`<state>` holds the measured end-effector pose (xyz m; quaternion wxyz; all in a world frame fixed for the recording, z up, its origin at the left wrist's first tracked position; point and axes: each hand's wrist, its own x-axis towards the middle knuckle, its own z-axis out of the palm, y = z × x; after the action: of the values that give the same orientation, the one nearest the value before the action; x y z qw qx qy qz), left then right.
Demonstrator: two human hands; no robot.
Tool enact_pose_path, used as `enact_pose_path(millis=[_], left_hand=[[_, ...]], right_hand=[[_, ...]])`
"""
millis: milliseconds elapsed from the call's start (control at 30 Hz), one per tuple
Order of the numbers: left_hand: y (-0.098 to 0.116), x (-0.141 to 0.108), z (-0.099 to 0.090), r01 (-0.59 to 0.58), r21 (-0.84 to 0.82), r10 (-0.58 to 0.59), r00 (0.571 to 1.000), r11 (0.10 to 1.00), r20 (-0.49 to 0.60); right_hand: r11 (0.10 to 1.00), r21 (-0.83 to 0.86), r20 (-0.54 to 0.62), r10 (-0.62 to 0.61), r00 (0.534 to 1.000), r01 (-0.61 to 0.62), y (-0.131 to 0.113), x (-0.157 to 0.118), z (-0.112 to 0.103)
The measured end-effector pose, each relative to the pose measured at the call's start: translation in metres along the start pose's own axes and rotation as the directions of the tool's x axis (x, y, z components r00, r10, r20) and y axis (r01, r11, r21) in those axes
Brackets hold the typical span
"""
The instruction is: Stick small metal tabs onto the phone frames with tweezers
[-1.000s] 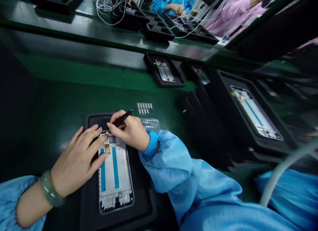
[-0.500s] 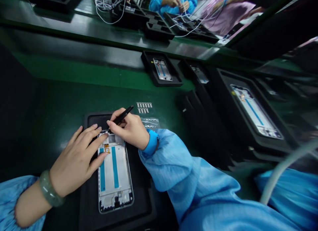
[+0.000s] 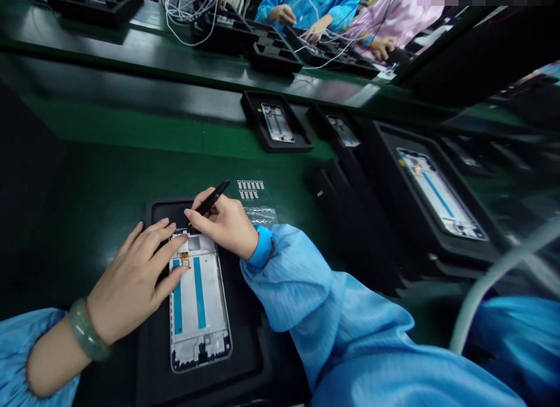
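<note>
A silver phone frame with two blue strips and an orange flex cable lies in a black foam tray. My left hand rests over its upper left side, fingers stretched out and touching the frame near the cable. In my right hand a black pen-like tool is gripped, tilted, its lower end at the top edge of the frame. The tool's tip is hidden by my fingers, so its kind is unclear.
Small white stickers and a clear plastic strip lie beyond my right hand. Other foam trays with phone frames stand at the back and right. A grey hose curves at right. Across the line, co-workers' hands are among white cables.
The whole view has shifted slightly, so the bench things sit a little further left. Both my hands keep their places on the frame. Across the line, the co-workers' hands have moved.
</note>
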<state>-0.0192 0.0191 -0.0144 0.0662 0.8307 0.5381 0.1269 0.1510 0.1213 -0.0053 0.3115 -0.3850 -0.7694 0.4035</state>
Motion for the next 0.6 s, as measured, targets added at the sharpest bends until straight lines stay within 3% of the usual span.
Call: enact_pose_path(millis=[267,400,600], left_hand=[[0.0000,-0.0001,-0.0002,-0.004,0.001,0.004,1.000,1.000,-0.004],[0.0001,-0.0004,0.0002,0.008,0.005,-0.008,1.000,1.000,0.012],[0.0002,-0.0010,0.0005,0.002,-0.001,-0.002,1.000,1.000,0.005]], right_hand=[[0.998,-0.015,-0.043,-0.069,0.997,0.069,-0.0028,-0.0030,-0.0005],[0.997,0.076,-0.122,-0.020,0.992,0.029,-0.0001,-0.0045,0.0006],[0.995,0.073,-0.039,-0.068,0.997,0.071,-0.0025,-0.0049,0.0009]])
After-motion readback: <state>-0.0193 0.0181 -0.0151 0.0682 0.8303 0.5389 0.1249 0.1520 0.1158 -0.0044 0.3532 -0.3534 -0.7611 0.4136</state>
